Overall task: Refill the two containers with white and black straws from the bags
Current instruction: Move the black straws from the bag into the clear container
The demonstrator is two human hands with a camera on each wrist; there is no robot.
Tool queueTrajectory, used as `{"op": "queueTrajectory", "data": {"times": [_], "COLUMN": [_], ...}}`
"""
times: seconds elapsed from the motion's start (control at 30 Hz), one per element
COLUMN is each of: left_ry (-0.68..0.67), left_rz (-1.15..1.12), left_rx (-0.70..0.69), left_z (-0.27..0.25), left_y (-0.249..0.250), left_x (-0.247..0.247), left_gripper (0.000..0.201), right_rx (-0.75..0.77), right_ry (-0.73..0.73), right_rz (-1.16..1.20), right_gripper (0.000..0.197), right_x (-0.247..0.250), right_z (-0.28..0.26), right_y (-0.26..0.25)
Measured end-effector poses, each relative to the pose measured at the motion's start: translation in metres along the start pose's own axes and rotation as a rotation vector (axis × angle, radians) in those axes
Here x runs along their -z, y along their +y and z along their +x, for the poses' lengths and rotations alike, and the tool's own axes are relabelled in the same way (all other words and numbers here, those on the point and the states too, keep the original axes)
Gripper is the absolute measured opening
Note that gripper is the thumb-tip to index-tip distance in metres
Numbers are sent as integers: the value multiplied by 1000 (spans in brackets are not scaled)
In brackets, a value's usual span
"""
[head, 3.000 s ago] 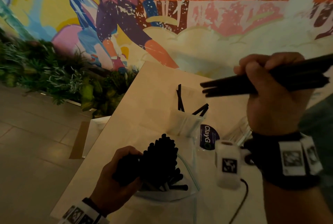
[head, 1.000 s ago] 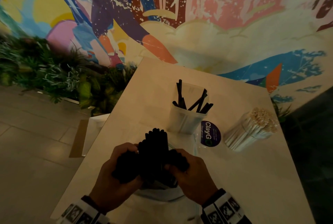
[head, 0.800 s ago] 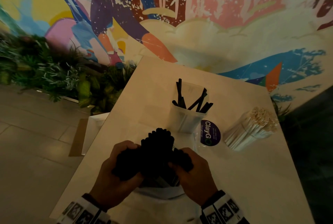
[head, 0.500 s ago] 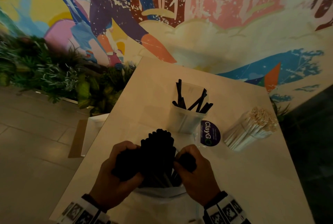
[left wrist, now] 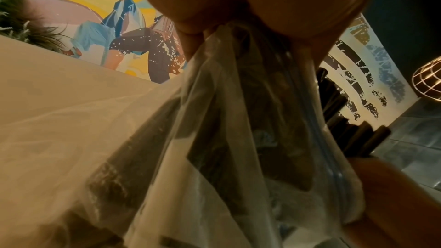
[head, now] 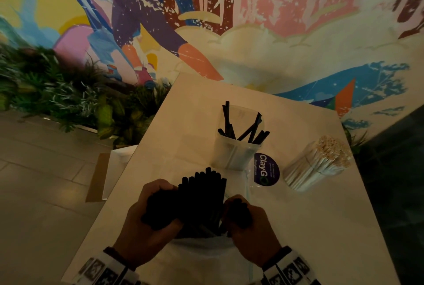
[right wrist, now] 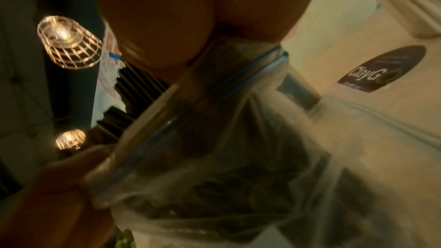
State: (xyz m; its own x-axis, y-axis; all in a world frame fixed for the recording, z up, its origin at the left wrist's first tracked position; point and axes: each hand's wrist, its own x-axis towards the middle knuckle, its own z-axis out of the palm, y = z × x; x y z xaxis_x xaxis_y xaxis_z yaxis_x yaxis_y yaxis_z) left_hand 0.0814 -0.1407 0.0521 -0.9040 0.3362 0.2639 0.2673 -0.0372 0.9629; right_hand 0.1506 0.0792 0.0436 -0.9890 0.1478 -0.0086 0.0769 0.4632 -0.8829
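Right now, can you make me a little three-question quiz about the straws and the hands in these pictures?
1. True or false: the cup already holds some black straws.
2. Which side of the cup is the white straws bundle on: A left, B right?
3. Fill in: both the left hand and the right hand grip black straws sticking out of a clear plastic ____.

Key: 1 true. 2 B. 3 bag.

A café-like public space: painted mural [head: 206, 20], planter greenery [head: 57, 96], cage pendant lamps [right wrist: 68, 42].
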Motion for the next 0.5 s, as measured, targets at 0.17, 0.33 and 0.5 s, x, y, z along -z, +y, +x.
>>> {"op": "queueTrajectory", "data": {"times": [0.17, 0.33, 0.5], "left_ry": [21, 8, 24], "left_rz": [11, -28, 23], "left_rx": [-20, -22, -32], "left_z": [0, 2, 1], "left_y": [-1, 5, 3], "left_x": [2, -3, 0], "left_gripper": [53, 56, 54], "right_rx": [-21, -135, -77], "right_ry": [66, -63, -67], "right_rz": [114, 124, 289], "right_gripper": [12, 9, 13], "right_x": [2, 4, 35], "right_z": [3, 0, 6], "right_y": [-4, -6, -57]}}
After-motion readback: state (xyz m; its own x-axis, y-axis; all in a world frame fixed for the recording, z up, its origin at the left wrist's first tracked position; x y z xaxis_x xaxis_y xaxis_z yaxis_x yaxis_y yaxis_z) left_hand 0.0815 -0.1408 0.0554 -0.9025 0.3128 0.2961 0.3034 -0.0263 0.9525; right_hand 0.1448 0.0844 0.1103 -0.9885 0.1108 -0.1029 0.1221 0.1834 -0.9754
